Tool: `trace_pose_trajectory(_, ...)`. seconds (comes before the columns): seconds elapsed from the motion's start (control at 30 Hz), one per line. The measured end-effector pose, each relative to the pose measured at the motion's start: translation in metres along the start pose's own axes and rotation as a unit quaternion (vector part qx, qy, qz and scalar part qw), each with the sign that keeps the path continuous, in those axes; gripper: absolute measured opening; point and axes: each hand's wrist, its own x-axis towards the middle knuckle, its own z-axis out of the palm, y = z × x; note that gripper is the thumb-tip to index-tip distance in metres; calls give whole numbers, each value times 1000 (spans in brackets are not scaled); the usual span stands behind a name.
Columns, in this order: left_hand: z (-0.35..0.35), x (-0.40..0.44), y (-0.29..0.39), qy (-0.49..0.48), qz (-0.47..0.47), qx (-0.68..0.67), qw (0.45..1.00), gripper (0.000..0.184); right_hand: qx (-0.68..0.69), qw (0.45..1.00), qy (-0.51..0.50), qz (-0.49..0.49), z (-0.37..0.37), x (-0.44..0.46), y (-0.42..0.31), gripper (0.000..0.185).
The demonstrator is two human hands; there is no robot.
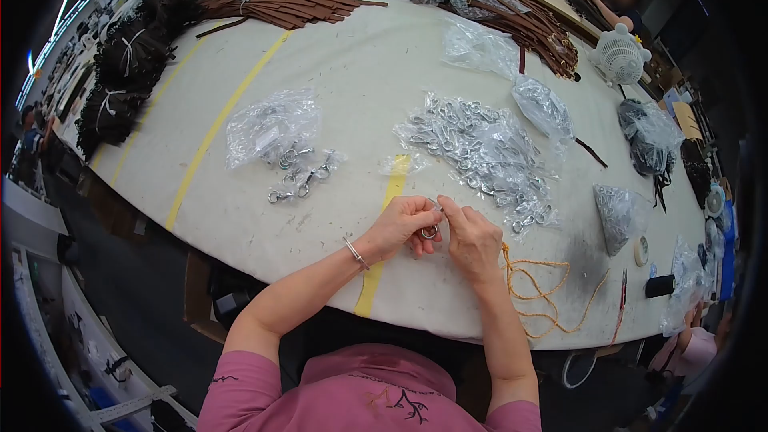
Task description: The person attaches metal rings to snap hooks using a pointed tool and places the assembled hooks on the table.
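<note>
My left hand [400, 226] is closed around a silver metal snap hook [430, 232], whose ring end shows below the fingers. My right hand [474, 238] meets it fingertip to fingertip, pinching at the top of the hook; what exactly lies in that pinch is too small to tell. Just beyond both hands spreads a heap of snap hooks [480, 144] in clear plastic sleeves. A smaller group of hooks [302, 172] lies to the left, beside a crumpled clear plastic bag [272, 124]. A small plastic wrapper [404, 165] rests on the yellow stripe [394, 188].
Yellow cord [552, 292] lies by my right forearm, with a red tool [622, 298], black spool [660, 286] and filled bag [616, 216] farther right. Brown straps [288, 6] and dark bundles [128, 56] line the far left edge. A white fan [621, 56] stands near another person.
</note>
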Motion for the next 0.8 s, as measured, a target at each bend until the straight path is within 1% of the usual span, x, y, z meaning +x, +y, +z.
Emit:
trace_pose_trajectory(0.03, 0, 0, 1, 6, 0, 2, 1000, 16, 86, 993, -54, 64, -5, 1, 0, 33)
trace_pose_trajectory(0.07, 0, 0, 1, 14, 11, 13, 1000, 15, 172, 971, -108, 125, -13, 3, 1, 32)
trace_pose_trajectory(0.1, -1, 0, 2, 23, 24, 26, 999, 15, 256, 936, -159, 181, -20, 8, 3, 32)
trace_pose_trajectory(0.2, -3, -1, 2, 37, 42, 69, 996, 17, 416, 846, -227, 246, -33, 8, 16, 33)
trace_pose_trajectory(0.23, -1, 1, 2, 35, 47, 83, 995, 19, 430, 836, -236, 247, -35, 8, 16, 33)
trace_pose_trajectory(0.3, 0, 2, 3, 36, 36, 84, 995, 16, 458, 815, -254, 248, -38, 9, 16, 35)
trace_pose_trajectory(0.4, -1, 1, 2, 33, 32, 85, 995, 15, 484, 784, -268, 280, -42, 10, 24, 37)
trace_pose_trajectory(0.5, 1, 2, -3, 10, 39, 82, 996, 16, 447, 814, -271, 253, -30, 9, 15, 35)
trace_pose_trajectory(0.53, 2, 2, -5, -1, 41, 81, 996, 16, 451, 815, -262, 251, -27, 8, 15, 34)
trace_pose_trajectory(0.7, 1, 0, -2, 4, 36, 93, 995, 15, 454, 824, -228, 250, -16, 3, 20, 33)
trace_pose_trajectory(0.77, 1, 1, -3, 14, 34, 98, 994, 15, 318, 901, -203, 216, -12, 3, 17, 32)
trace_pose_trajectory(0.8, 0, 2, -3, 22, 31, 103, 994, 14, 247, 930, -188, 197, -9, 2, 14, 32)
